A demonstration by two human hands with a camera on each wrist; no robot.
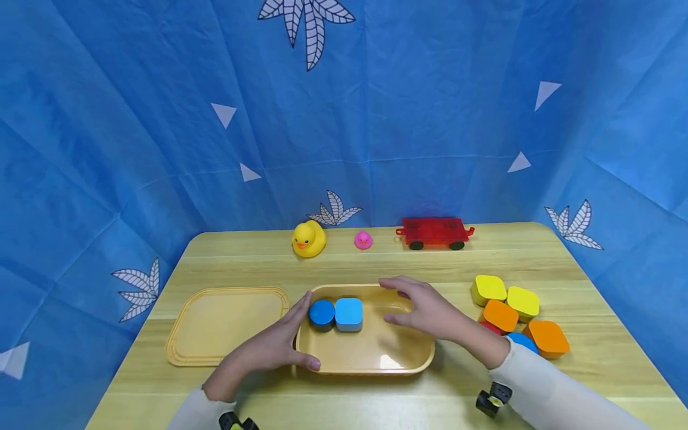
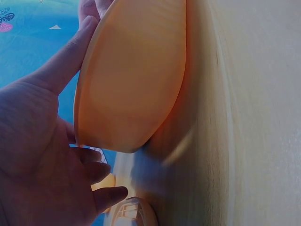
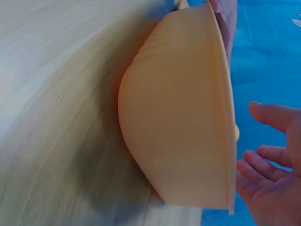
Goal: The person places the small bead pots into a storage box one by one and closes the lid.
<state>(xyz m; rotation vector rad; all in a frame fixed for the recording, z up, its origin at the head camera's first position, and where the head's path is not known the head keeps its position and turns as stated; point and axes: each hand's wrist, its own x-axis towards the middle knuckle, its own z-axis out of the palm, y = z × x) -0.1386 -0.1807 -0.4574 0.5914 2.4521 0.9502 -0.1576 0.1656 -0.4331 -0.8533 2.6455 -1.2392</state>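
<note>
The left hand (image 1: 276, 343) spreads wide at the left end of the tan bin (image 1: 371, 353), thumb laid on the near-left rim and the other fingers extended along the left end. The right hand (image 1: 424, 307) hangs over the bin's right half, thumb and fingers well apart with nothing between them; whether a fingertip brushes the far rim, we cannot tell. The bin sits at the near middle of the table (image 1: 344, 412). In its left half stand a dark blue round block (image 1: 322, 313) and, just right of it, a light blue block (image 1: 349, 310).

We judge that a push from the left thumb could slide or tip the bin, since the right end has no evident grip; the two blocks would then skid across the bare floor. The right sleeve (image 1: 548, 382) could also knock the blocks heaped on the right if that arm swings outward.

The bin looks like smooth, glossy plastic (we see a bright glint near its front), with rounded corners. The flat tan tray (image 1: 231, 325) on the left has a grooved border. Among the heap, the yellow block (image 1: 488, 288) and orange block (image 1: 546, 338) are soft-cornered squares. Farther off, a round-bodied yellow duck (image 1: 309, 239) and a translucent-looking red wagon (image 1: 434, 232) stand before creased blue cloth (image 1: 430, 119).
</note>
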